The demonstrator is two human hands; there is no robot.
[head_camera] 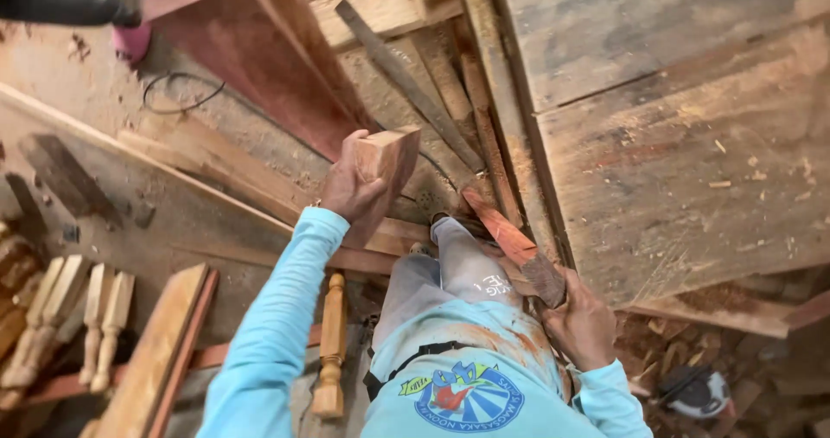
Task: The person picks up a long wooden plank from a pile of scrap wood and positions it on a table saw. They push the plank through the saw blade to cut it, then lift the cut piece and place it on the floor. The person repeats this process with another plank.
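My left hand (350, 187) is raised and grips a squared reddish wooden block (387, 166), held up over the sawdust-covered floor. My right hand (581, 321) hangs low by my hip and clasps the dark end of a narrow reddish wood strip (506, 235), which slants up and left past my knee. Both arms are in light blue sleeves. My grey trouser leg (458, 269) shows between the two hands.
A big worn wooden bench top (692, 144) fills the right. Planks (216, 161) and a red board (259, 57) lie on the floor at left. Turned wooden spindles (104, 317) lie lower left, and one (331, 343) stands by my leg. Another person's dark sleeve (60, 6) shows top left.
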